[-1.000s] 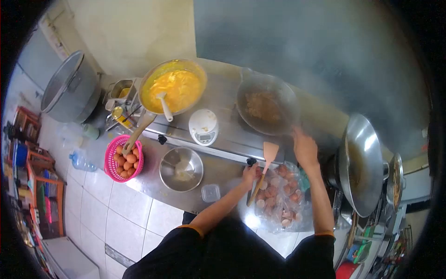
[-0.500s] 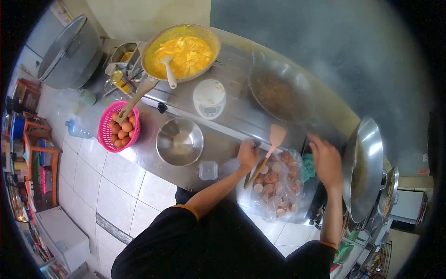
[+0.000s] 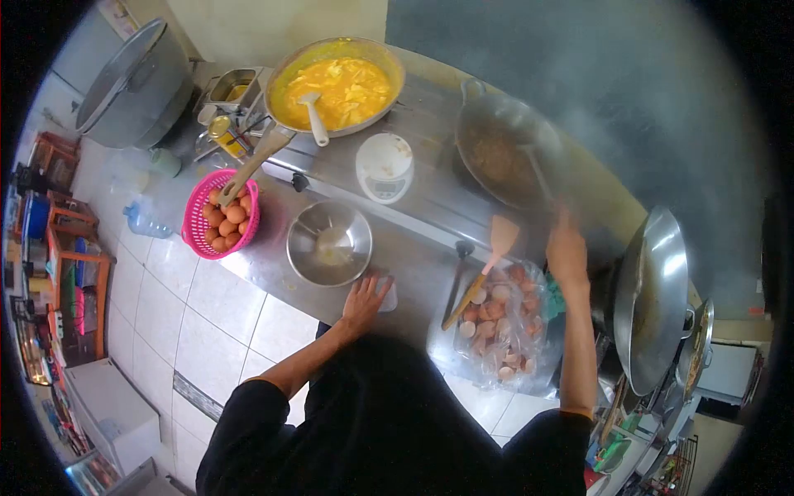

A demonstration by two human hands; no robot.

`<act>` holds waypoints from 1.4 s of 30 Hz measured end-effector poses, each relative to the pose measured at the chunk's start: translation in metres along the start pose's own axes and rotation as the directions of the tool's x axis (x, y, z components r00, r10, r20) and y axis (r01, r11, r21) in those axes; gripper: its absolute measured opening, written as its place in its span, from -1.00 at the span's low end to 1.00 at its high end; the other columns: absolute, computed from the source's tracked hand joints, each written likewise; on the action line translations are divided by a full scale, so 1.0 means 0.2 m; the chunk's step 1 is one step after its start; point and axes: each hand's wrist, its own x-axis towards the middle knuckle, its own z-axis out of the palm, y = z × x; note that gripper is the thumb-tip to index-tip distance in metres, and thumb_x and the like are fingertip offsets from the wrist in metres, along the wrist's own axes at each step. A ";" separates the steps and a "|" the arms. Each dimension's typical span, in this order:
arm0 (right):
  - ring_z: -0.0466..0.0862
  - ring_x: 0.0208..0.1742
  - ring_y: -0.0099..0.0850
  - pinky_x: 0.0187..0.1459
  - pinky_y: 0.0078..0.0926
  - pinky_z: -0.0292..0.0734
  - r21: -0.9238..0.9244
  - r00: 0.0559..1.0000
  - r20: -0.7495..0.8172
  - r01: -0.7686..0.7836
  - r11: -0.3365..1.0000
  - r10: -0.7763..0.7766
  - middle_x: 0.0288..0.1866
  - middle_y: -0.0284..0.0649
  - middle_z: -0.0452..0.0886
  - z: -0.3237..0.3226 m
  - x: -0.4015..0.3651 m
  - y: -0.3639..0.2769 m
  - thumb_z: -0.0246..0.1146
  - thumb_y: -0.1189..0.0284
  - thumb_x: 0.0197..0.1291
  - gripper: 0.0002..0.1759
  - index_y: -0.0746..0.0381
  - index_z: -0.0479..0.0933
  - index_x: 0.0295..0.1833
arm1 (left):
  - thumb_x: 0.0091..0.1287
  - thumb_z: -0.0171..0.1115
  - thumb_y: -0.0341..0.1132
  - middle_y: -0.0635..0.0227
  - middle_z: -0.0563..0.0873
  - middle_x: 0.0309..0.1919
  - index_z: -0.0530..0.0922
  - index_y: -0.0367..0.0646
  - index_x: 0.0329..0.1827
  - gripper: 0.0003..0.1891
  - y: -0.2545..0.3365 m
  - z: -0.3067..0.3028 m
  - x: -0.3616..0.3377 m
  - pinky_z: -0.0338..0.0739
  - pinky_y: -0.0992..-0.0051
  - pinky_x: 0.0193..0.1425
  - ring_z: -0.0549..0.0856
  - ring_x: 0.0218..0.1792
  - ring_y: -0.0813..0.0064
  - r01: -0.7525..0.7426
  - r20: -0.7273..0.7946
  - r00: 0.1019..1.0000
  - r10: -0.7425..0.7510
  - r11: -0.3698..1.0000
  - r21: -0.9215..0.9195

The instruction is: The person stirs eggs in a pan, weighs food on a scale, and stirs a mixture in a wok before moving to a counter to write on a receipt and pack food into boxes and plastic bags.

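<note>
My left hand point(image 3: 364, 302) lies spread over a small clear container point(image 3: 387, 299) at the counter's front edge, just below a steel bowl point(image 3: 330, 244). My right hand point(image 3: 566, 252) is closed near the rim of the steaming wok point(image 3: 488, 153); a blurred utensil point(image 3: 538, 169) in the wok reaches toward it. A spatula point(image 3: 502, 237) with a wooden handle lies beside a clear bag of eggshells point(image 3: 500, 326). The white scale point(image 3: 385, 168) stands between the wok and a pan of yellow egg mixture point(image 3: 339, 91).
At the left stand a pink basket point(image 3: 195, 219) of brown eggs and a large metal pot point(image 3: 136, 91). The egg pan's handle point(image 3: 256, 165) reaches over the basket. A second large wok point(image 3: 653, 302) is at the right, past a green cloth point(image 3: 554, 298).
My left hand has moved left from the knob beside the spatula to the small container. My right hand has closed near the wok, where a utensil now shows. The view has shifted slightly.
</note>
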 end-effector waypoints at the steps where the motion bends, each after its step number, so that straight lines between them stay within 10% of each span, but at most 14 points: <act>1: 0.58 -0.13 0.13 -0.13 0.00 0.48 -0.038 0.992 0.104 -0.069 0.997 0.072 -0.09 0.12 0.50 0.02 -0.01 -0.02 0.00 0.56 0.26 -0.49 0.17 0.15 0.33 | -0.06 0.35 -0.34 0.14 0.40 0.13 0.13 -0.05 0.44 -0.09 -0.01 0.02 -0.01 0.34 0.19 0.28 0.42 0.19 0.15 0.008 -0.003 1.000 -0.008 1.000 0.004; 5: 0.55 -0.01 0.04 -0.04 -0.05 0.45 -0.206 0.991 0.066 -0.101 0.973 0.117 -0.02 0.07 0.49 0.09 -0.02 -0.12 0.05 0.57 0.21 -0.50 0.18 0.22 0.29 | -0.15 0.46 -0.32 0.11 0.40 0.11 0.16 0.02 0.42 -0.04 -0.01 -0.10 -0.03 0.44 0.18 0.20 0.44 0.16 0.10 0.183 0.165 0.976 -0.140 0.939 -0.292; 7: 0.50 0.09 -0.04 0.08 -0.11 0.39 -0.123 0.958 -0.218 0.163 0.979 -0.187 0.04 0.07 0.47 0.10 -0.02 -0.30 0.19 0.49 0.13 -0.47 0.22 0.30 0.25 | -0.18 0.49 -0.31 0.10 0.41 0.09 0.17 0.06 0.41 -0.02 0.00 -0.15 -0.07 0.47 0.18 0.17 0.44 0.15 0.08 0.248 0.177 0.965 -0.193 0.892 -0.378; 11: 0.40 0.19 0.04 0.21 -0.14 0.31 0.503 0.965 -0.068 0.252 0.827 -0.253 0.15 0.12 0.40 0.33 0.18 -0.80 0.47 0.14 -0.14 -0.13 0.36 0.29 0.23 | -0.18 0.52 -0.31 0.08 0.41 0.08 0.19 0.06 0.39 -0.03 -0.04 -0.20 -0.22 0.47 0.18 0.16 0.44 0.13 0.02 0.261 0.103 0.965 -0.243 0.823 -0.505; 16: 0.29 0.32 0.03 0.25 -0.05 0.26 0.400 0.994 -0.068 0.104 0.911 -0.084 0.29 0.16 0.27 0.65 0.48 -1.18 0.51 -0.02 -0.33 0.23 0.34 0.04 0.39 | -0.16 0.52 -0.30 0.07 0.43 0.11 0.26 0.02 0.36 -0.09 -0.15 -0.40 -0.44 0.44 0.21 0.20 0.45 0.14 0.03 0.282 0.080 0.950 -0.300 0.722 -0.631; 25: 0.37 0.17 0.00 0.18 -0.08 0.32 0.450 0.972 -0.235 0.124 0.884 -0.016 0.13 0.12 0.41 0.67 0.19 -1.15 0.55 0.08 -0.39 0.26 0.33 0.02 0.41 | -0.16 0.54 -0.24 0.08 0.47 0.08 0.29 -0.09 0.34 -0.10 -0.32 -0.50 -0.82 0.40 0.25 0.25 0.46 0.15 0.08 0.492 0.140 0.820 -0.555 0.559 -0.668; 37: 0.35 0.18 0.03 0.20 -0.10 0.29 0.374 1.000 -0.013 -0.012 0.927 0.018 0.13 0.06 0.38 0.96 -0.78 -0.91 0.48 0.09 -0.23 -0.03 0.28 0.21 0.28 | -0.11 0.51 -0.25 0.07 0.47 0.10 0.28 -0.10 0.34 -0.13 -0.33 -0.41 -0.47 0.37 0.22 0.26 0.46 0.14 0.03 0.180 0.140 0.983 -0.116 0.735 -0.653; 41: 0.53 0.05 -0.15 0.06 -0.27 0.44 0.689 0.993 -0.118 0.088 0.720 -0.009 0.05 0.00 0.48 0.70 -0.95 -1.01 0.43 0.27 0.00 -0.37 0.27 0.36 0.14 | -0.14 0.52 -0.28 0.06 0.47 0.13 0.23 -0.12 0.37 -0.07 -0.23 -0.49 -0.36 0.34 0.22 0.29 0.45 0.17 0.04 0.020 0.120 0.990 0.075 0.766 -0.642; 42: 0.59 -0.07 -0.25 -0.05 -0.37 0.50 0.828 0.986 0.163 -0.157 0.539 0.036 -0.04 -0.06 0.54 0.65 -1.02 -1.04 0.41 0.32 0.04 -0.44 0.27 0.38 0.13 | -0.14 0.52 -0.28 0.06 0.47 0.13 0.23 -0.12 0.37 -0.07 -0.20 -0.51 -0.34 0.34 0.22 0.29 0.45 0.17 0.04 0.014 0.125 0.988 0.087 0.764 -0.645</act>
